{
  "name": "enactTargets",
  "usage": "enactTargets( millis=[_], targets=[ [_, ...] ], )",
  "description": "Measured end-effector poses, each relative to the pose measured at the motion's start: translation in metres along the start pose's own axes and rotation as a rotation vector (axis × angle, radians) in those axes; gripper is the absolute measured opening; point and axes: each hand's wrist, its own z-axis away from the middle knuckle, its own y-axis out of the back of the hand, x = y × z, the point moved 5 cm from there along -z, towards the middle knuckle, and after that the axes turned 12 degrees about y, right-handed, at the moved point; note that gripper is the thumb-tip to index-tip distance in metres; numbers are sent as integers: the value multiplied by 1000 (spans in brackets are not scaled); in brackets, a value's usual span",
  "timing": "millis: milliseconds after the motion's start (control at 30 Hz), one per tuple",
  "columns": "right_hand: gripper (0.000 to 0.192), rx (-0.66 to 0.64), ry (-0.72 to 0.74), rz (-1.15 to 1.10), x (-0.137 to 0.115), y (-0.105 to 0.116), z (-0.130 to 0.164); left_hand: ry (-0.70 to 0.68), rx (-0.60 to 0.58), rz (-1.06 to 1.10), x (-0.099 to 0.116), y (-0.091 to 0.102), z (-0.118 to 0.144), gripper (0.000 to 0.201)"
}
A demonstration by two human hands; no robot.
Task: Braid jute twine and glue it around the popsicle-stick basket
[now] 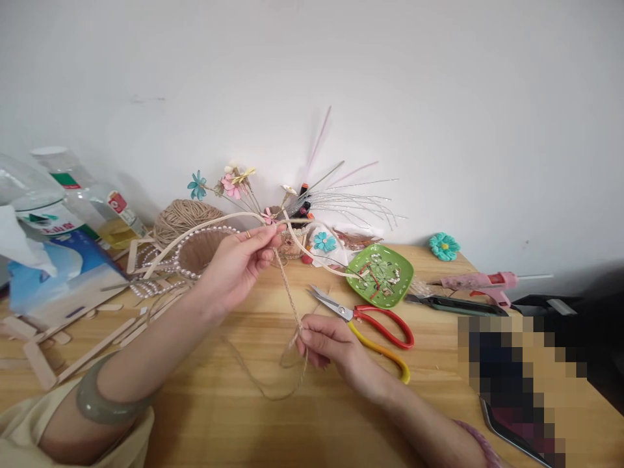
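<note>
My left hand (244, 263) is closed in a pinch where pale bendable strips (312, 251) cross and a length of twine (288, 286) hangs down. The strips arch out to both sides of it. Lower and to the right, my right hand (329, 341) pinches that twine, which runs taut between the two hands. Its loose end loops below over the table. Beside my right hand lie scissors (348, 312) with one red and one yellow handle, blades apart. Part of the crossing is hidden by my left fingers.
A ball of twine (182, 218), a pearl-edged basket (202, 250) and artificial flowers (231, 185) stand behind. A green dish (358, 292) holds small beads. At right are a pink glue gun (480, 281) and a phone-like device (507, 429). Wooden sticks (97, 348) and bottles (65, 179) are left.
</note>
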Motion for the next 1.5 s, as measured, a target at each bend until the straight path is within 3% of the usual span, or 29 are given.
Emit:
enactTargets(
  millis=[167, 300, 433, 567, 667, 800, 867, 967, 1100, 1367, 1500],
  targets=[
    [39, -72, -69, -57, 2, -9, 4, -32, 18, 96, 21, 4, 4, 20],
    [38, -122, -40, -47, 2, -17, 6, -121, 39, 64, 30, 9, 3, 19],
    [39, -139, 40, 96, 1, -25, 4, -231, 128, 22, 29, 21, -9, 21],
    [40, -147, 81, 256, 1, -29, 4, -249, 161, -36, 28, 27, -19, 20],
    [38, -92, 53, 252, 3, -22, 4, -239, 119, -326, 33, 22, -14, 9],
    [32, 65, 64, 172, 1, -3, 2, -164, 93, -1044, 24, 9, 11, 17],
    [31, 111, 76, 149, 1, 4, 1, -62, -55, -1274, 4, 0, 24, 27],
    [33, 110, 91, 129, 1, 8, 1, 209, -287, -1205, -31, -8, 36, 19],
    [32, 66, 114, 146, -2, 10, 0, 271, -368, -1112, -50, -14, 33, 14],
    [26, 49, 52, 258, -6, 16, 0, 241, -332, -1164, -43, -15, 28, 19],
    [25, 51, 48, 338, -9, 17, -1, 237, -251, -1215, -43, -10, 26, 15]
  ],
)
